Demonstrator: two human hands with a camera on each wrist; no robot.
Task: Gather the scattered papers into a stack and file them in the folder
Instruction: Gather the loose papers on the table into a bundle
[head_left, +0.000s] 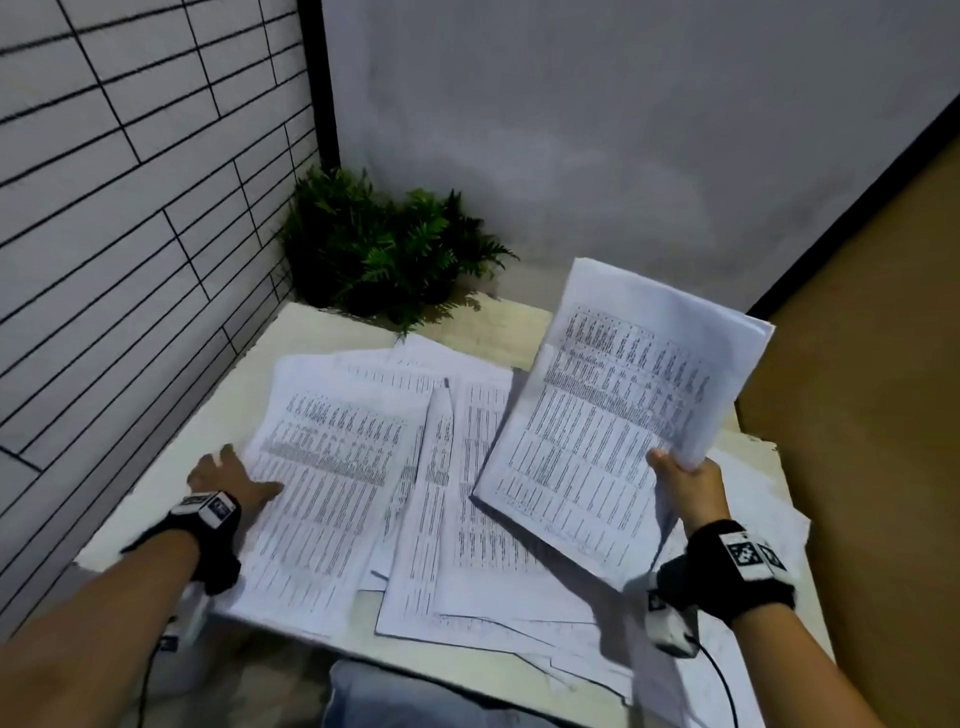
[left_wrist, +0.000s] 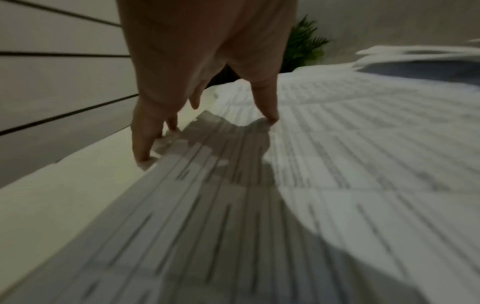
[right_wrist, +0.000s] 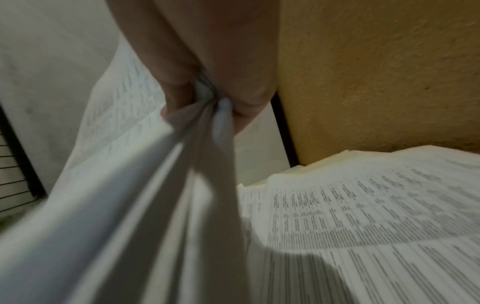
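Observation:
Printed white sheets lie scattered and overlapping across a small pale table (head_left: 171, 493). My right hand (head_left: 685, 478) holds a sheaf of several sheets (head_left: 613, 415) by its near right corner, lifted and tilted above the table's right side. The right wrist view shows the right hand (right_wrist: 207, 96) pinching the sheaf (right_wrist: 130, 205) between thumb and fingers, with more papers (right_wrist: 363, 226) below. My left hand (head_left: 249, 470) rests at the left edge of the leftmost sheet (head_left: 332, 493). There the left hand (left_wrist: 207, 139) has its thumb on this sheet (left_wrist: 337, 164) and straight fingers on the table. No folder is in view.
A green fern-like plant (head_left: 384, 249) stands at the table's far left corner, against a tiled wall (head_left: 130, 208) on the left and a grey wall behind. Some sheets overhang the table's near and right edges. A brown surface (head_left: 857, 364) lies beyond the right edge.

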